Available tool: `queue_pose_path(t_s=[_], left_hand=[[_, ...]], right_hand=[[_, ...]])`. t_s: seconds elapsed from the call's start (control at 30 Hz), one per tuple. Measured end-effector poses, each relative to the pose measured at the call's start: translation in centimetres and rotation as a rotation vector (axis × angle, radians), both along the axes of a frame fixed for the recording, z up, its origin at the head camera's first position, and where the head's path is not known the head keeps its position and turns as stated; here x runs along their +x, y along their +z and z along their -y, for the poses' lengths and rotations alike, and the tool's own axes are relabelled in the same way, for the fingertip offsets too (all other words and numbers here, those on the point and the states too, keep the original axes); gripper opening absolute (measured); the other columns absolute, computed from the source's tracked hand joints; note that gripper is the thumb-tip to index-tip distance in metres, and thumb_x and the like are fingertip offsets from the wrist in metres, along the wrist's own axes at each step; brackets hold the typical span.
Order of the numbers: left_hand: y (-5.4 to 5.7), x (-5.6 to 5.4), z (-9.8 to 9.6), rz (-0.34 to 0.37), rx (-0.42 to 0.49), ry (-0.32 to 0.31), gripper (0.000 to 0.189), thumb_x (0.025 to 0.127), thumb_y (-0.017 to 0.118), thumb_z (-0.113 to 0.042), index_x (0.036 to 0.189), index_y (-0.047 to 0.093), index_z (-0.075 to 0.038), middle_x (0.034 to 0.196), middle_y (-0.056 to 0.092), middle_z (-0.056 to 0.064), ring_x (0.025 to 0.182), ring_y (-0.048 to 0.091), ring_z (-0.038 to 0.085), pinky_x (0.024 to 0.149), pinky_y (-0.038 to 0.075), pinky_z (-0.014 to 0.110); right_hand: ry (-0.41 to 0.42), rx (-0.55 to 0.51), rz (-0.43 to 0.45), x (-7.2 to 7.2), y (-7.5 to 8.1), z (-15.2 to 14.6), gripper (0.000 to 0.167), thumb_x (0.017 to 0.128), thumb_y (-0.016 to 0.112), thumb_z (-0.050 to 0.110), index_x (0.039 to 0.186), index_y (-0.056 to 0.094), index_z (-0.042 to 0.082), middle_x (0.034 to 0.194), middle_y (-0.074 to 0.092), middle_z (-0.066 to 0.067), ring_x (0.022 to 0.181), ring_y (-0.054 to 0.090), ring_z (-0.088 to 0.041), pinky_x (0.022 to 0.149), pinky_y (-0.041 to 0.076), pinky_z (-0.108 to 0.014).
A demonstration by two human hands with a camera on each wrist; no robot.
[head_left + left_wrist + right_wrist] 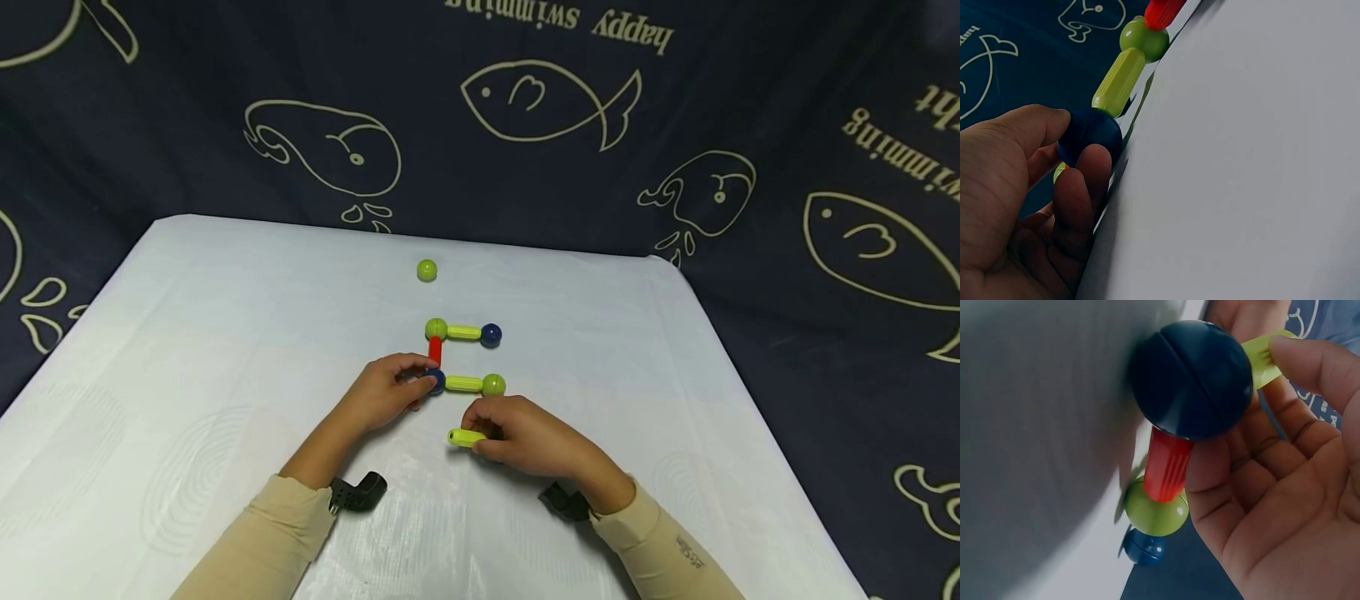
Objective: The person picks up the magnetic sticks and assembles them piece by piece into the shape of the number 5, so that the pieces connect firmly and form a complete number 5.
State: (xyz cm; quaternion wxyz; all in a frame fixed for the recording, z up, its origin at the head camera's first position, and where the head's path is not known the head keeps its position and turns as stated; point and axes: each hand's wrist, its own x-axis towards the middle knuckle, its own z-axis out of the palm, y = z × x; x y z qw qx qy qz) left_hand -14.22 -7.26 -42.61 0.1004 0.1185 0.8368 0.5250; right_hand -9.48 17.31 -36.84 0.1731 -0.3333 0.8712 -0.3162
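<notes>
My left hand [386, 390] pinches a dark blue ball [1090, 134] between thumb and fingers. From that ball a red rod [435, 351] runs back to a green ball [436, 329], and a yellow-green rod [463, 384] runs right to another green ball [493, 384]. My right hand [528, 435] holds a second yellow-green rod [466, 437], its free end pointing left. In the right wrist view this rod meets a large dark blue ball [1191, 380], which the fingers touch. A second red rod [1169, 465] links that ball to a green ball [1157, 509].
Beyond the hands, a yellow-green rod [463, 332] ends in a dark blue ball [491, 335]. A loose green ball [427, 270] lies farther back on the white table [300, 275]. Dark cloth with fish drawings [525, 192] hangs behind the table.
</notes>
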Motion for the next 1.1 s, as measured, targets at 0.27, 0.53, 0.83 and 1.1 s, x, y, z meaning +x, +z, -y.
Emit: queue_pose_path(t_s=[0.27, 0.53, 0.83, 1.1], left_hand=[[0.12, -0.1, 0.03, -0.006, -0.01, -0.006, 0.026, 0.094, 0.07, -0.023, 0.119, 0.07, -0.014, 0.102, 0.068, 0.003, 0.064, 0.065, 0.015, 0.064, 0.052, 0.034], [-0.06, -0.05, 0.11, -0.01, 0.008, -0.008, 0.027, 0.094, 0.07, -0.023, 0.118, 0.07, -0.012, 0.102, 0.068, 0.004, 0.064, 0.064, 0.014, 0.062, 0.052, 0.033], [0.0, -0.03, 0.07, 0.001, 0.0, -0.001, 0.026, 0.094, 0.071, -0.022, 0.118, 0.071, -0.013, 0.101, 0.068, 0.003, 0.064, 0.065, 0.014, 0.063, 0.051, 0.033], [0.1, 0.06, 0.07, -0.006, -0.004, -0.003, 0.026, 0.094, 0.07, -0.022, 0.119, 0.07, -0.013, 0.1, 0.067, 0.003, 0.063, 0.064, 0.014, 0.064, 0.051, 0.034]], right_hand=[[0.008, 0.01, -0.022, -0.06, -0.3, 0.13, 0.018, 0.091, 0.072, 0.01, 0.104, 0.063, 0.018, 0.084, 0.057, 0.012, 0.075, 0.052, -0.005, 0.067, 0.046, -0.025], [0.008, 0.01, -0.019, -0.09, -0.31, 0.22, 0.018, 0.092, 0.072, 0.01, 0.106, 0.063, 0.017, 0.087, 0.059, 0.012, 0.077, 0.053, -0.006, 0.069, 0.048, -0.025], [0.012, 0.014, -0.027, -0.07, -0.36, 0.2, 0.018, 0.091, 0.071, 0.008, 0.106, 0.064, 0.016, 0.088, 0.058, 0.012, 0.077, 0.052, -0.005, 0.07, 0.047, -0.025], [0.012, 0.035, -0.031, -0.03, -0.52, 0.24, 0.017, 0.092, 0.071, 0.01, 0.105, 0.063, 0.018, 0.086, 0.056, 0.012, 0.076, 0.053, -0.008, 0.068, 0.045, -0.025]])
